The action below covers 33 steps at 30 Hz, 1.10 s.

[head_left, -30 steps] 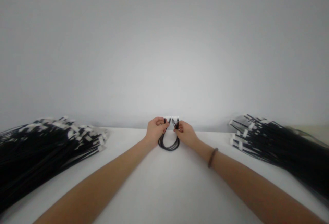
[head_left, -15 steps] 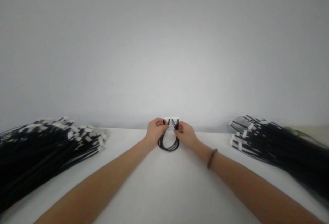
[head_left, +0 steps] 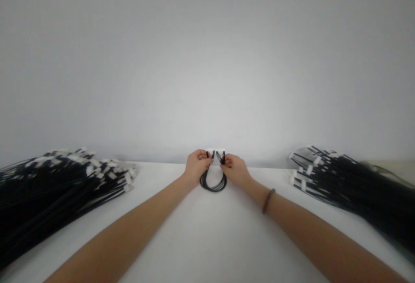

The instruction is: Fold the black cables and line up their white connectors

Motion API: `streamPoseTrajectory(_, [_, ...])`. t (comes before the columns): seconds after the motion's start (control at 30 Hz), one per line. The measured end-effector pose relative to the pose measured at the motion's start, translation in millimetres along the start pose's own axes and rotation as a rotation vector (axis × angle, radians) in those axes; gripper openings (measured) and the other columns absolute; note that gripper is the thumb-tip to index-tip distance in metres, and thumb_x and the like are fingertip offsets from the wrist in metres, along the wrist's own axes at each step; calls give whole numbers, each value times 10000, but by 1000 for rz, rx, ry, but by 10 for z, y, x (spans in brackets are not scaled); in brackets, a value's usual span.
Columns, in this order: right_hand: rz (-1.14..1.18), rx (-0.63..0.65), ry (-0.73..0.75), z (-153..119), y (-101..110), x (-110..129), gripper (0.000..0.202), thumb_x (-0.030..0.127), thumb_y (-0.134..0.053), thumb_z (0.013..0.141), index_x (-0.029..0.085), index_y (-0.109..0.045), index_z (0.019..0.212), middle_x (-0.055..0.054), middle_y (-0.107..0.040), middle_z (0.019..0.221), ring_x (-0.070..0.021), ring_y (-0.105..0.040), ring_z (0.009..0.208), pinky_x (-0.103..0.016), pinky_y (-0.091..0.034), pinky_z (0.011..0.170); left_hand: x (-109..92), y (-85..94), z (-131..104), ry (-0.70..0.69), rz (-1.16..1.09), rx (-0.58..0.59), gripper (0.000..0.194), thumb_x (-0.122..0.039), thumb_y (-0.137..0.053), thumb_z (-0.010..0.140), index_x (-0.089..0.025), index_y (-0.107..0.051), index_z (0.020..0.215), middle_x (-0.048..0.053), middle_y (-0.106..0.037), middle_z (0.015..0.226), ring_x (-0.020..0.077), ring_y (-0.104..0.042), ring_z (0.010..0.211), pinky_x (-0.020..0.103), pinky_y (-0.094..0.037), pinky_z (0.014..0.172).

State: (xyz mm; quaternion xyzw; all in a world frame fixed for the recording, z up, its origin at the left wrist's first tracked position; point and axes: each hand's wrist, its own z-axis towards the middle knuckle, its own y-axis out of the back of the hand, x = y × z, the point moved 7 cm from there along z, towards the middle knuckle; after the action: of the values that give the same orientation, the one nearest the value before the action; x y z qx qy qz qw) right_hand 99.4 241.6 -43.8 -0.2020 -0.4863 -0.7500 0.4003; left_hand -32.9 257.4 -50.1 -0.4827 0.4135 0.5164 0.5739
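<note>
A black cable harness (head_left: 213, 187) is bent into a U between my hands, its loop hanging toward me over the white table. White connectors (head_left: 215, 150) sit side by side at its two upper ends. My left hand (head_left: 196, 165) pinches the left end between thumb and fingers. On the other end, my right hand (head_left: 236, 168) is closed in the same way, with a brown band on its wrist. The fingertips cover part of the wires just below the connectors.
To the left lies a large heap of black cables (head_left: 48, 200) with white connectors. Another such pile of cables (head_left: 359, 192) lies on the right. Behind the white table (head_left: 214, 239) rises a plain pale wall (head_left: 207, 66).
Almost nothing differs. Both hands keep their hold on the cable harness, and the view has shifted very slightly.
</note>
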Motion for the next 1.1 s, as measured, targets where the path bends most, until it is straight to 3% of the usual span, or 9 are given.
streamPoseTrajectory(1.1, [-55,4,10,7,-8,4,86,133,-449,611,165,-514,657,22,-531,542,-89,-457,483,-185,-329,486,-22,-9,-12,-18,8,21,158,-82,-576,479,-133,-500,608,-58,-436,438,40,-355,368,166,-226,362])
